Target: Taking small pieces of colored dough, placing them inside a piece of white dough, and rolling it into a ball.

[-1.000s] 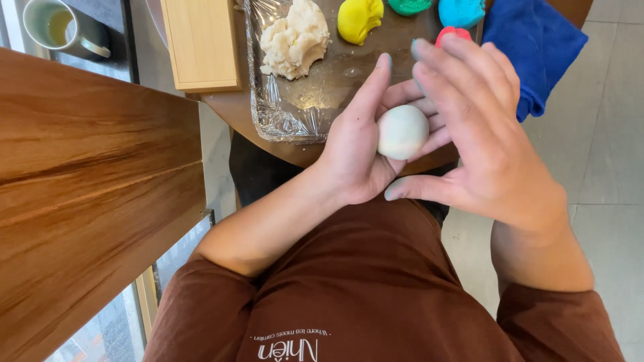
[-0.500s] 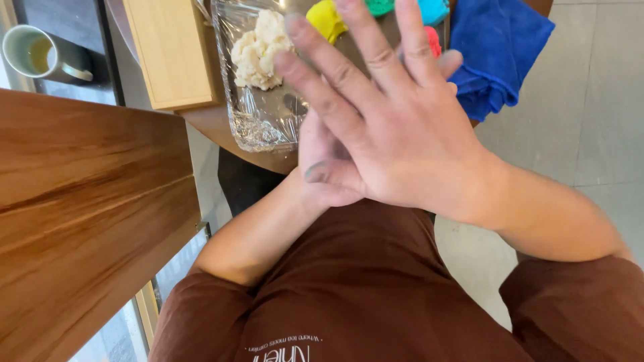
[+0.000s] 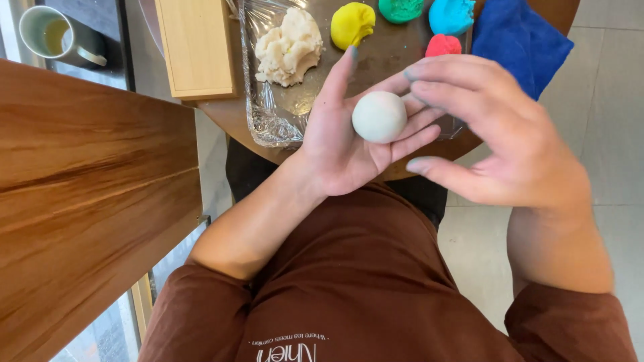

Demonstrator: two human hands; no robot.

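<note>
Cupped loosely, our left hand (image 3: 349,144) cradles a pale dough ball (image 3: 379,116) on its fingers, palm up and fingers spread rather than closed around it. Our right hand (image 3: 496,137) hovers just to the right of the ball, fingers parted and curved, fingertips near it but gripping nothing. The ball sits over the near edge of the round brown table (image 3: 228,117), above our lap.

We judge the ball could roll off the open fingers, since nothing pins it; a tilt of the palm would send it onto the brown shirt (image 3: 362,288) or the tiled floor (image 3: 604,134). Pressing too hard between the palms could flatten its smooth round shape.

Its surface looks matte, even and seamless. Farther off, a rough, lumpy mass of white dough (image 3: 288,48) lies on crinkled, shiny plastic wrap (image 3: 268,121). Beyond it sit soft lumps in yellow (image 3: 352,23), green (image 3: 400,9), light blue (image 3: 448,15) and red (image 3: 443,45). A folded blue cloth (image 3: 520,43) lies far right, a plain wooden box (image 3: 196,47) far left, and a mug (image 3: 50,35) beyond a wooden panel (image 3: 87,201).
</note>
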